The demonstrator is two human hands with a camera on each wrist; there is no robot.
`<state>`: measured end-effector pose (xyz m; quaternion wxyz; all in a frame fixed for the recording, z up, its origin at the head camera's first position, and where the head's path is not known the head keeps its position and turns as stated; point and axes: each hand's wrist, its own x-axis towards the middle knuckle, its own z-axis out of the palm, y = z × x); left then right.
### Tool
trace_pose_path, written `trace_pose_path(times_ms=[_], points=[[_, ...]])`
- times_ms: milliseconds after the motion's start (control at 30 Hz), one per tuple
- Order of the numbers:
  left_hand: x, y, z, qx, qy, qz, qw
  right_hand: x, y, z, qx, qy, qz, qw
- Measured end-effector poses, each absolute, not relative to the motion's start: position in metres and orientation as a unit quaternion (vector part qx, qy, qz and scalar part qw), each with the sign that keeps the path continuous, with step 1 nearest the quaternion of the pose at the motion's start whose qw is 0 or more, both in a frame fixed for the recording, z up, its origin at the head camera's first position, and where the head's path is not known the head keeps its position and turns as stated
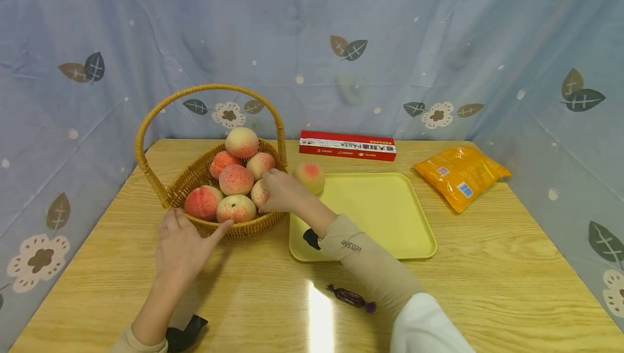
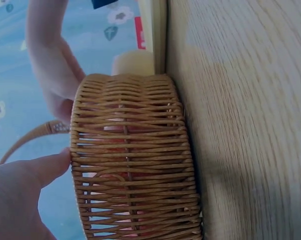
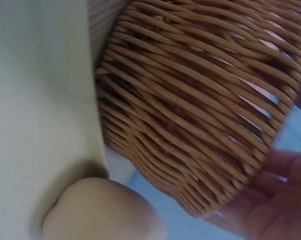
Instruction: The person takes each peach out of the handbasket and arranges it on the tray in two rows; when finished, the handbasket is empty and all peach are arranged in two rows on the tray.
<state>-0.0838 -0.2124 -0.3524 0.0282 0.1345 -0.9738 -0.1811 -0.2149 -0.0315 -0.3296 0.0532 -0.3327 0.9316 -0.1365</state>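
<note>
A wicker basket with a tall arched handle holds several peaches, piled up to its rim. My left hand rests at the basket's front left rim; in the left wrist view its thumb lies against the rim. Over the right side of the basket, my right hand has its fingers curled round a peach, which it partly covers. One more peach sits at the back left corner of the yellow tray, and it appears low in the right wrist view.
Behind the tray lies a red pasta box. An orange packet is at the right. A dark wrapped candy lies in front of the tray, below my right forearm. Patterned curtains enclose the wooden table.
</note>
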Motion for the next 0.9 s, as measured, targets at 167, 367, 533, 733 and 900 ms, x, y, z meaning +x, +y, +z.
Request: trace_pose_path(times_ms=[167,367,533,733,900], points=[[-0.084,-0.212,-0.352,0.141,-0.973,-0.184,0.023,-0.218,-0.039,-0.337,-0.299,0.95,-0.068,0.052],[-0.084,-0.211,-0.353,0.135,-0.974,-0.179,0.036,-0.224,-0.042,-0.338,-0.276,0.959,-0.039,0.04],[-0.085,-0.211,-0.353,0.133,-0.974,-0.179,0.04,-0.228,-0.039,-0.34,-0.268,0.96,-0.076,0.042],[-0.085,-0.211,-0.353,0.135,-0.973,-0.182,0.033,-0.229,-0.026,-0.334,-0.264,0.948,-0.173,0.048],[-0.085,-0.213,-0.353,0.136,-0.973,-0.181,0.034,-0.23,-0.007,-0.323,-0.233,0.873,-0.411,0.12]])
